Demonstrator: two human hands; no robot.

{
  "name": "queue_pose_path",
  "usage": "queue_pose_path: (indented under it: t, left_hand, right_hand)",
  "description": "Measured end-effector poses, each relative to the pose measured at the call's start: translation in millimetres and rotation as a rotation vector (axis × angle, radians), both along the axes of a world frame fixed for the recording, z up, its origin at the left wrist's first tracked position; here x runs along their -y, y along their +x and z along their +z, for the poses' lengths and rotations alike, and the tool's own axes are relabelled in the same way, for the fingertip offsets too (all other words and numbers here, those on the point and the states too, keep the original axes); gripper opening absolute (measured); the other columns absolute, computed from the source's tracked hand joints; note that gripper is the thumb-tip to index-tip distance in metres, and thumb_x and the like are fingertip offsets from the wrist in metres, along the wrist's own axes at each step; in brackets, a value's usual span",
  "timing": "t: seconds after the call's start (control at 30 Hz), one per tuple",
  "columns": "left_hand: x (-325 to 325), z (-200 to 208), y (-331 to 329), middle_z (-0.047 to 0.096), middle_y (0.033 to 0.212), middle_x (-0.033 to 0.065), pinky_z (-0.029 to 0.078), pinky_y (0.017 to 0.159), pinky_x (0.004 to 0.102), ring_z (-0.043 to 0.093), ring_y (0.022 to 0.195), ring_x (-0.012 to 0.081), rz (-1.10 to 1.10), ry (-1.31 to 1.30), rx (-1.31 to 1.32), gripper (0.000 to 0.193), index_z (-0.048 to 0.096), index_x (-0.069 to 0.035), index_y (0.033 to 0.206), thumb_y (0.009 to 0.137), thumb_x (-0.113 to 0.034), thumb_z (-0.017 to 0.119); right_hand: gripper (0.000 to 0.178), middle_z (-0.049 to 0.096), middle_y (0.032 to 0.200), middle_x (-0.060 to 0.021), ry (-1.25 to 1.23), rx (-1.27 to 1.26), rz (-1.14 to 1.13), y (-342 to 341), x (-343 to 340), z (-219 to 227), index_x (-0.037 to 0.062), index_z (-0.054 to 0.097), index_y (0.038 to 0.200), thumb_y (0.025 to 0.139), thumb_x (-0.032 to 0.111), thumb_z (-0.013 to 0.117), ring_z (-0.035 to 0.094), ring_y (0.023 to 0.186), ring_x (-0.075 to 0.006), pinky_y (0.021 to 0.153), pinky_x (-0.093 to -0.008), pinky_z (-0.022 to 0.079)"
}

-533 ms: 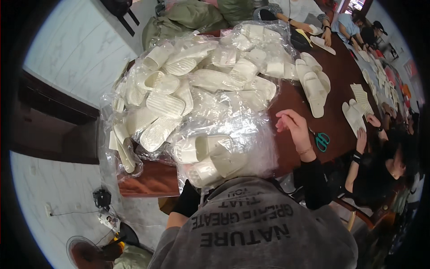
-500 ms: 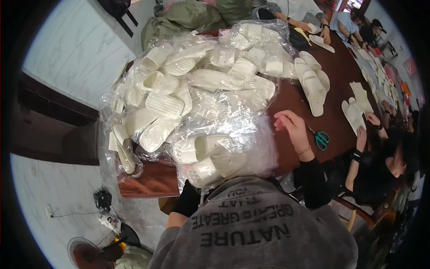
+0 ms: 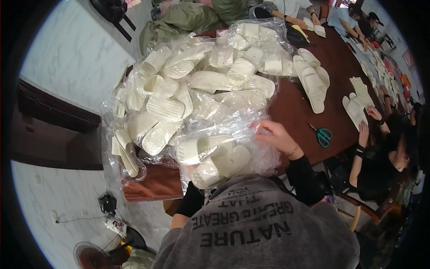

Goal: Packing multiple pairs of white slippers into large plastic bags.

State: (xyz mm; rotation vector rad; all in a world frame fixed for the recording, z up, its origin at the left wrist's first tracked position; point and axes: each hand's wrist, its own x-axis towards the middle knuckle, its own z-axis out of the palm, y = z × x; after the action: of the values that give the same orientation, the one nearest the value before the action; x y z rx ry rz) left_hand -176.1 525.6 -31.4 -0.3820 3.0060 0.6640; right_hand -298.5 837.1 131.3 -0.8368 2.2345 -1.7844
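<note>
A pair of cream slippers [image 3: 204, 157] lies in a clear plastic bag [image 3: 264, 159] close in front of me, at the table's near edge. Over the bag's right side is my right hand [image 3: 275, 135], its fingers bent but apart and touching the loose film. My left hand is mostly hidden beneath the bagged pair; only the black cuff [image 3: 192, 199] shows plainly, so its fingers cannot be made out. Just beyond the bag rises a large heap of bagged cream slippers [image 3: 165, 105].
Teal-handled scissors [image 3: 322, 135] lie on the brown table [image 3: 291, 107] to the right. Unbagged slippers [image 3: 313, 83] rest farther back. At right, a co-worker's hands [image 3: 365, 130] touch another pair. Green sacks [image 3: 190, 20] stand behind the heap; a fan [image 3: 89, 255] is at lower left.
My right hand has moved left from above the table onto the bag's film. The bagged pair stays nearly in place. At the far end, a co-worker's slippers have shifted closer together.
</note>
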Motion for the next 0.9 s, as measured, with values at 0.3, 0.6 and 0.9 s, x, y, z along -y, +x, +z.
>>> queue_pose_path:
  t: [0.3,0.6,0.9]
  left_hand:
    - [-4,-1,-2,0.021,0.155,0.0231,0.003,0.116,0.055,0.013,0.146,0.035,0.006,-0.019,-0.015,0.069,0.035,0.002,0.144,0.091,-0.037,0.054]
    - [-9,4,-4,0.021,0.156,0.0226,0.003,0.116,0.0549,0.014,0.147,0.0347,-0.005,-0.032,-0.042,0.069,0.034,0.002,0.145,0.091,-0.037,0.054]
    - [4,0,13,0.02,0.156,0.0222,0.003,0.116,0.0549,0.014,0.147,0.0345,0.017,-0.085,-0.053,0.07,0.034,0.002,0.145,0.091,-0.036,0.055]
  right_hand:
    - [0.03,0.07,0.099,-0.0186,-0.135,0.723,0.114,-27,-43,-13,-0.0038,0.06,0.116,0.096,0.015,0.048,0.068,0.071,-0.0194,0.065,-0.0273,0.054]
    - [0.053,0.061,0.121,-0.0187,0.236,-0.182,0.548,-44,20,-87,0.0029,0.052,0.132,0.089,0.033,0.063,0.063,0.105,-0.0279,0.088,-0.0344,0.051]
    - [0.074,0.056,0.125,-0.019,0.771,-0.11,0.474,-20,75,-95,0.0058,0.042,0.137,0.08,0.045,0.067,0.057,0.11,-0.0334,0.096,-0.0406,0.045]
